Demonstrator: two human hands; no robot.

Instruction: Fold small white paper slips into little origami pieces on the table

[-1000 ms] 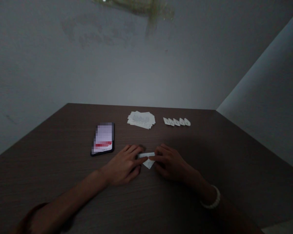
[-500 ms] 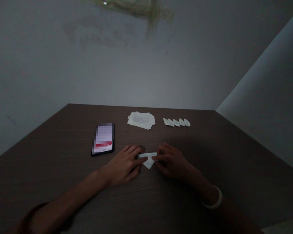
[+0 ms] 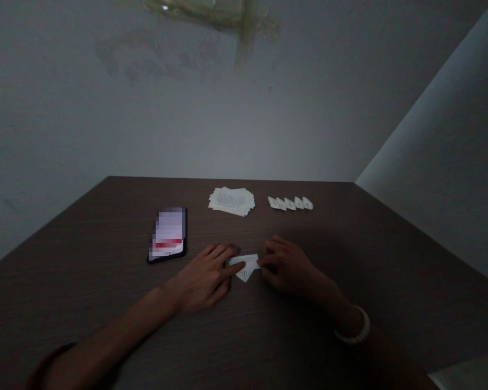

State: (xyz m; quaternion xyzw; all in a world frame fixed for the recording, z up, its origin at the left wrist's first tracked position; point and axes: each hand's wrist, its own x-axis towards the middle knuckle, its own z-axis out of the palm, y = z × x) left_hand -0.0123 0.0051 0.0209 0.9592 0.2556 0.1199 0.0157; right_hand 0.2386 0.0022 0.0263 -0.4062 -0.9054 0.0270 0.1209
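Wood-grained tabletop [image 3: 228, 341]: left hand [image 3: 206, 277], fingers extended, presses pointed, folded paper [image 3: 250, 265]; right hand [image 3: 288, 266] curled at its edge, grip unclear.

you were in a dim, plain room, whether home or office unclear: a dark wood-grained counter [image 3: 211, 346] stood against a stained grey wall [image 3: 236, 124], with a phone [image 3: 169, 230] on top.

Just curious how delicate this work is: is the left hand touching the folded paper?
Touching. The head view shows the left hand low over the table, its index finger lying across the folded paper.
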